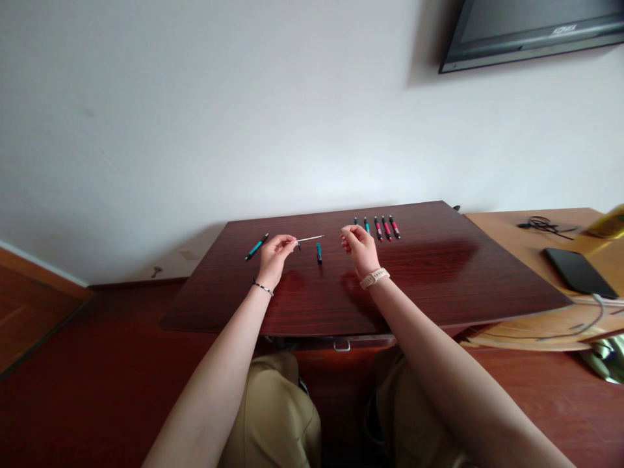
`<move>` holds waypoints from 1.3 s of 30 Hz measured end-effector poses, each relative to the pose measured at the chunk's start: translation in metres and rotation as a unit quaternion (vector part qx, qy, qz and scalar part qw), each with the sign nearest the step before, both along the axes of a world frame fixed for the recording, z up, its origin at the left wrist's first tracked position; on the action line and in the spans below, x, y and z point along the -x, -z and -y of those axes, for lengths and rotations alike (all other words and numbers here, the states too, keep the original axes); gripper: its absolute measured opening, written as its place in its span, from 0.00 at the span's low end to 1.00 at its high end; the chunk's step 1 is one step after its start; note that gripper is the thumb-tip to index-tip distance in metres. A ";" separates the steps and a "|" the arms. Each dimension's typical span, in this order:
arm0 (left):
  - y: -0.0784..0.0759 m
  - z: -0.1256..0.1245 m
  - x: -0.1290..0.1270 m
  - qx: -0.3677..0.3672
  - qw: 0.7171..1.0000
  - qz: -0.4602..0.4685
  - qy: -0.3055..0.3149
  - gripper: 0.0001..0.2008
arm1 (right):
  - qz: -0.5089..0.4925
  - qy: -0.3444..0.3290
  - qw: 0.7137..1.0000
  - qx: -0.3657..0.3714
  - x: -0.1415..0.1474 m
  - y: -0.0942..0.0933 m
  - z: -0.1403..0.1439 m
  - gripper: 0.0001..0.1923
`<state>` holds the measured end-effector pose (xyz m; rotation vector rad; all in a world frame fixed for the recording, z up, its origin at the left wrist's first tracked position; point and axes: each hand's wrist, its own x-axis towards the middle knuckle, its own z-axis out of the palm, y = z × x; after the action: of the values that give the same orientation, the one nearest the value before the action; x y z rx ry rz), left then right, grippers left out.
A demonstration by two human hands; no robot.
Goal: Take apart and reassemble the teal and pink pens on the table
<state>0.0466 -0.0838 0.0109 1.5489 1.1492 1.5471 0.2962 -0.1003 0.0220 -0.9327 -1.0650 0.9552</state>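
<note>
My left hand [277, 257] is closed in a pinch on one end of a thin white pen refill [310, 238], whose tip points right toward my other hand. My right hand [359, 246] hovers just beyond that tip with its fingertips pinched together; anything between them is too small to make out. On the table between the hands lies a teal pen barrel [319, 253]. A small dark piece [299, 246] shows beside my left fingertips, partly hidden. Left of that hand lies a teal and black pen [256, 247].
Right of my right hand, a row holds teal pens [366, 225] and red pens [387, 227] on the dark wooden table [429, 286]. A lighter side table [517, 231] carries a black phone-like slab [579, 272] and a coiled cable [543, 225]. The wall stands behind.
</note>
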 end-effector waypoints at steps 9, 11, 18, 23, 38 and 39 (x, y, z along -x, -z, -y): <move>-0.005 0.002 -0.008 -0.011 1.000 0.002 -0.002 0.14 | -0.065 -0.019 0.997 0.035 0.002 0.001 -0.001 0.20; -0.006 0.002 -0.009 -0.010 1.000 0.006 -0.004 0.14 | -0.067 -0.023 0.997 0.036 0.003 0.001 -0.001 0.20; -0.010 0.005 -0.013 -0.011 1.000 -0.002 0.005 0.15 | -0.045 -0.021 0.998 0.032 0.005 -0.002 0.002 0.23; -0.011 0.005 -0.015 -0.018 1.000 0.000 0.010 0.13 | -0.043 -0.031 0.998 0.031 0.007 -0.004 0.004 0.23; -0.009 0.003 -0.014 -0.021 1.000 -0.008 0.010 0.14 | -0.082 -0.056 0.993 0.056 0.007 -0.005 0.007 0.20; -0.009 0.003 -0.014 -0.022 1.000 -0.007 0.011 0.14 | -0.084 -0.057 0.993 0.057 0.007 -0.005 0.007 0.20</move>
<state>0.0607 -0.0869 0.0196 1.5973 1.1090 1.5595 0.2891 -0.1072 0.0269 -0.8752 -0.9361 1.1774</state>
